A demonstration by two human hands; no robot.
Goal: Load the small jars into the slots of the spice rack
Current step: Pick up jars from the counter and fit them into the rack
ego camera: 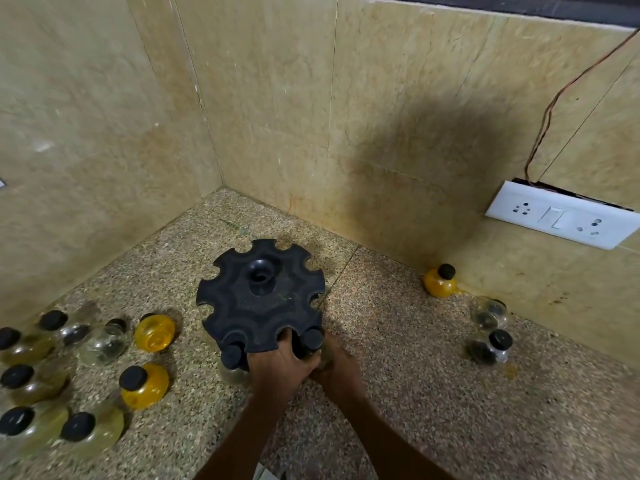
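A single head-worn wide-angle view looks steeply down and forward from close above the speckled counter, facing its far corner where two tiled walls meet, forearms entering from the near edge.

Pretty dim, warm yellowish light overall. Big soft shadow on the tiled wall right behind the spice rack. Wide-angle bends the wall lines, and the jars left of the rack look smeared and soft.
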